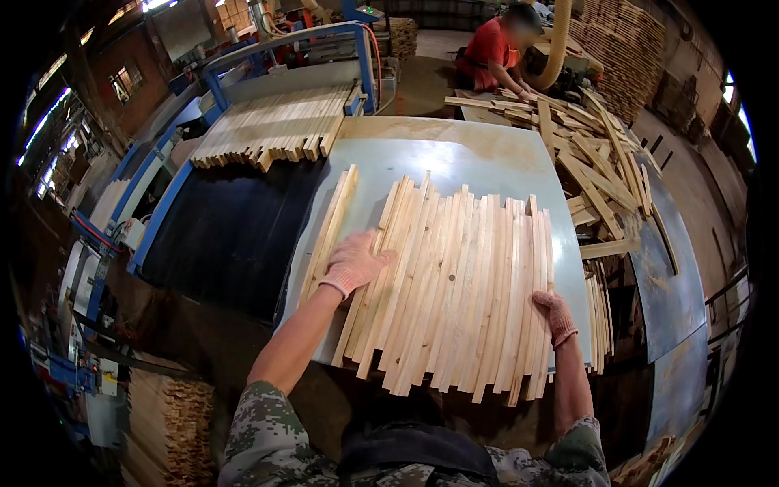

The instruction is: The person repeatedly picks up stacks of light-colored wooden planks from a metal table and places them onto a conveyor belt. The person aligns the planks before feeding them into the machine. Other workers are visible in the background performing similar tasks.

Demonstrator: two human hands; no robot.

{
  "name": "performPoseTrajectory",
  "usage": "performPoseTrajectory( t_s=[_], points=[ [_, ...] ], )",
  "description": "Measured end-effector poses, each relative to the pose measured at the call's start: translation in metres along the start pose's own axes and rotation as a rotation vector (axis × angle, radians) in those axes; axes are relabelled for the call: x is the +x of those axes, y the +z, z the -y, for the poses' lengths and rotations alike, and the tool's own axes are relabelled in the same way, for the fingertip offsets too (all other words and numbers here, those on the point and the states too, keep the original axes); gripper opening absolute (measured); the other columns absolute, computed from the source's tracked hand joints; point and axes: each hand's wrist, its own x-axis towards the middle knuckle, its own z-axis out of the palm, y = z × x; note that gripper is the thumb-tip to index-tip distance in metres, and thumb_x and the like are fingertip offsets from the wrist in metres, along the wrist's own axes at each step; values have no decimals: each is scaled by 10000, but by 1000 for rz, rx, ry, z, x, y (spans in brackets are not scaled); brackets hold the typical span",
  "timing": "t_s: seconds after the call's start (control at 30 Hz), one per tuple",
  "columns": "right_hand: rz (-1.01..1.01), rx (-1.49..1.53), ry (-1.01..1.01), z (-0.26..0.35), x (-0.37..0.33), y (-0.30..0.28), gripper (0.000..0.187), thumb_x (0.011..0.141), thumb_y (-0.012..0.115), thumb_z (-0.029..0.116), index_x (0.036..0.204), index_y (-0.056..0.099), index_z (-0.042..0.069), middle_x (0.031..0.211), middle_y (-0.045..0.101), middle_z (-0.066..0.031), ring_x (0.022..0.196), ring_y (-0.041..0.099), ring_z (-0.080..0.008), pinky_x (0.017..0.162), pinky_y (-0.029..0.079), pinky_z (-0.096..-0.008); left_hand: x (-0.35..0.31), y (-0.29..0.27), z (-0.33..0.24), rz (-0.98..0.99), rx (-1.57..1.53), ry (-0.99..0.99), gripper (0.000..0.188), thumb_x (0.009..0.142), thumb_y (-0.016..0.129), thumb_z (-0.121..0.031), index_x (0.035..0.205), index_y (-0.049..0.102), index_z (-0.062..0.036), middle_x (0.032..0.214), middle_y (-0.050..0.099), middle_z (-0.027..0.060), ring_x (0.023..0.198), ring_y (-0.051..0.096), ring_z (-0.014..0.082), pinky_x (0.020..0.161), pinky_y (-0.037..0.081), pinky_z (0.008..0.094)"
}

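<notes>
A row of pale wooden strips (pixel 454 284) lies side by side on a grey metal table (pixel 438 150), their near ends uneven and overhanging its front edge. My left hand (pixel 357 261), in a pinkish knit glove, reaches over the row's left edge with thumb and fingers apart; its fingertips are slightly blurred. Just left of it lie a couple of separate strips (pixel 331 231). At the row's right side, my gloved right hand (pixel 557 316) has its fingers bent against the outermost strip, gripping the edge. Its palm side is hidden.
A black conveyor belt (pixel 231 231) runs left of the table, carrying more strips (pixel 276 122) under a blue machine frame (pixel 284 40). Loose boards (pixel 600 174) pile up at the right. Beyond them a person in red (pixel 491 53) bends over boards. Stacked wood (pixel 166 422) stands lower left.
</notes>
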Motion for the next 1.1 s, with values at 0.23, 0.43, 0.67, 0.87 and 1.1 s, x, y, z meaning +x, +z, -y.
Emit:
performPoseTrajectory(
  t_s=[0.23,0.43,0.67,0.87,1.1],
  points=[
    [9,14,48,0,34,62,326,877,778,181,1111,712,-37,984,753,-147,829,743,-260,776,635,-408,-6,14,151,-203,-255,-222,823,967,688,-514,1554,449,11,1517,529,283,1395,499,448,1175,403,481],
    [24,-109,-18,-2,43,144,435,900,812,276,1164,712,-54,988,757,-138,875,743,-248,788,630,-403,11,57,227,-12,-800,39,770,1024,640,-465,1587,405,5,1501,562,260,1377,542,403,1179,418,437],
    [-440,-1349,6,26,32,208,838,988,511,692,1319,685,-58,1303,683,-329,1197,677,-469,1036,525,-518,6,47,238,34,-779,45,953,919,741,-516,1626,352,-10,1468,567,301,1353,554,437,1166,437,481],
    [-535,-1278,-244,-7,43,208,756,1020,440,635,1226,727,-35,1283,671,-334,1224,628,-501,1063,478,-544,-13,9,212,-20,-557,-46,1063,870,764,-574,1620,325,38,1502,517,327,1389,487,477,1189,401,513],
    [-635,-1281,-171,7,26,241,755,1028,444,617,1158,734,-67,1190,697,-346,1155,644,-521,1021,496,-542,-16,3,212,78,-626,-116,1082,901,755,-525,1674,217,6,1658,378,282,1525,361,444,1279,302,477]
  ],
)
